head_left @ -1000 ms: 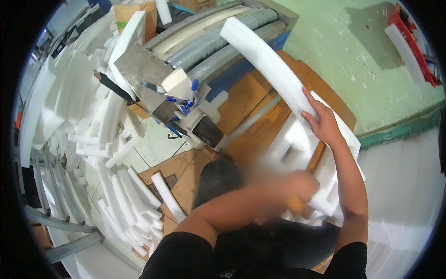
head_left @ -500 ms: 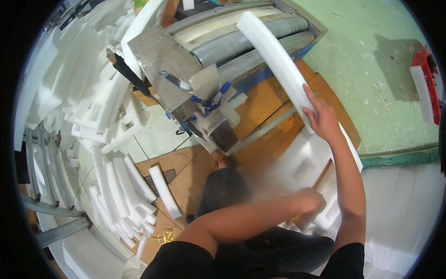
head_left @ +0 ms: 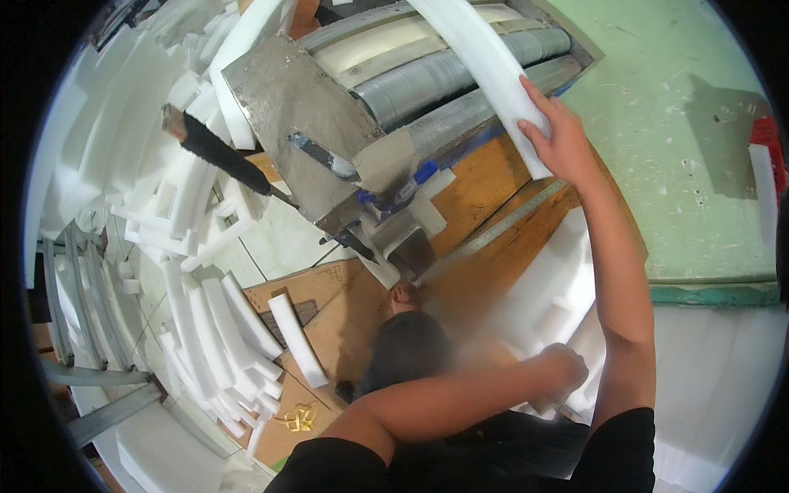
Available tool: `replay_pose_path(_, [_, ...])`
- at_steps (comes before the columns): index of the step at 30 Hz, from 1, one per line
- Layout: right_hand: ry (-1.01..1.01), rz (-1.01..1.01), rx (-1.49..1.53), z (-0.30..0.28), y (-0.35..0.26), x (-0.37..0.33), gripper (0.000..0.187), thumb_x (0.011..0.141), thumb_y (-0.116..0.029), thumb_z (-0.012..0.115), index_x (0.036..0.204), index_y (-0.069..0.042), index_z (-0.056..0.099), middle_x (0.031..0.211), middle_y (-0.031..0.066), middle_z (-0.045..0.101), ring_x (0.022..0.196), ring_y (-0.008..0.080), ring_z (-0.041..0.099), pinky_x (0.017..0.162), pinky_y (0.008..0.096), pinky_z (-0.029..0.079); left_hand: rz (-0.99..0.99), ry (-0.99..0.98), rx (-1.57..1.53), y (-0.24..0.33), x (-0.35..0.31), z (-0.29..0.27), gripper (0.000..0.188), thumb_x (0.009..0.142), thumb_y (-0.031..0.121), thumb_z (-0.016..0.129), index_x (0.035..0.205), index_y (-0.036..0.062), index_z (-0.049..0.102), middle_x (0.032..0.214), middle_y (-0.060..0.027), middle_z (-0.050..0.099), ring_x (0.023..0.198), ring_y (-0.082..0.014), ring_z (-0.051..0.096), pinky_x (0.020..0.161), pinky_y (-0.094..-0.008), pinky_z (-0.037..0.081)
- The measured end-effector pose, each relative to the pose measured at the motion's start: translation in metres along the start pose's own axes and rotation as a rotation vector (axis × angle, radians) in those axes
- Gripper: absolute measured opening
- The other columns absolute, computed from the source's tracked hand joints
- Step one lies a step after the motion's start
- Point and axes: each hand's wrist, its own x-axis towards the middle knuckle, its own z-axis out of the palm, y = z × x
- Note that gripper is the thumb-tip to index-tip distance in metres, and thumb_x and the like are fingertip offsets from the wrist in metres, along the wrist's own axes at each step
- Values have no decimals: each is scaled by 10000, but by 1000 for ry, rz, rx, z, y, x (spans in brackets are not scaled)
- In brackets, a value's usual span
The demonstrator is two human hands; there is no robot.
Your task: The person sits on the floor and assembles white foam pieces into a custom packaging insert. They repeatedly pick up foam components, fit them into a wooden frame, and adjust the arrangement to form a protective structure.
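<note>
A long white foam strip [head_left: 485, 70] slants up and away from my right hand [head_left: 559, 135]. That hand is closed on its near end, thumb on one side and fingers on the other. The strip's far part lies over the grey rollers [head_left: 411, 89] of a metal machine. My left arm crosses in front of me to the right. At its end my left hand [head_left: 565, 371] is curled closed beside a pile of white foam pieces [head_left: 567, 304]; its fingertips are hidden and partly blurred, so what they hold does not show.
A black-wrapped handle [head_left: 218, 152] juts from the machine's metal side plate [head_left: 288, 107]. White foam strips [head_left: 218, 337] lie stacked on cardboard at the left, near yellow ribbon [head_left: 297, 417]. A green tabletop [head_left: 657, 164] stands at the right, with a red object [head_left: 766, 135] on it.
My right hand has pushed the foam strip away from me, farther over the rollers. My left hand has shifted slightly right, still curled. The view has moved a little.
</note>
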Motion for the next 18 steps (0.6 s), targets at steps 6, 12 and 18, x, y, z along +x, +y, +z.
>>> replay_pose_path(6, [152,-157,16,28,18,61,649,942,-230,695,1550,-286,474,969,245,623,927,435,618,878,483,501,-26,-40,-100,10,-4,-10,271,740,108,722,992,27,777,1050,-177,759,997,-347,736,824,-451,585])
replay_pose_path(12, [153,-180,45,38,8,124,650,905,-220,714,1516,-143,505,1278,275,633,1145,455,608,1017,472,474,-55,-111,-131,0,-1,-14,223,742,100,720,950,46,781,1020,-161,762,995,-343,732,839,-440,577])
replay_pose_path(18, [202,-113,51,46,-9,176,607,891,-156,695,1469,-56,538,1248,321,636,1167,459,602,1029,493,467,-78,-13,-59,-7,14,16,218,739,128,746,942,75,803,982,-118,765,947,-304,738,781,-427,576])
